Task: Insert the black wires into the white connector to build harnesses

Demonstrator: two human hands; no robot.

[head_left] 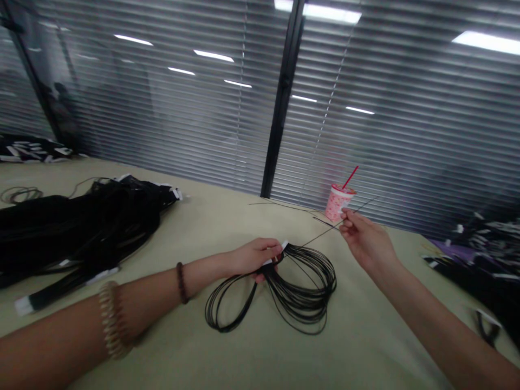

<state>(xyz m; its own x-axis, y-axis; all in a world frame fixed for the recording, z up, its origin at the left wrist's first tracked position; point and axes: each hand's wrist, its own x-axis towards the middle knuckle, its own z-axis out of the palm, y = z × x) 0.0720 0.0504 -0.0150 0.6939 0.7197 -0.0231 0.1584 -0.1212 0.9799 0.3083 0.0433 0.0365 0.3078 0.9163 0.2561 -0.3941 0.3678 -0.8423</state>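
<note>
My left hand (258, 257) is closed round the middle of a looped bundle of thin black cables (311, 281). Loops of it hang out on both sides of the fingers, and a white end piece (285, 245) sticks up by the fingertips. To the right and farther off, my right hand (361, 233) pinches a single thin black cable (320, 235), which runs from the bundle up through the fingertips. A short dark tip (325, 222) shows just left of those fingers.
A pink cup (338, 202) with a red straw stands right behind my right hand. Black cable bundles (122, 216) with white ends cover the table's left; more (483, 271) lie at the right edge. Window blinds (195, 108) rise behind the table (195, 352).
</note>
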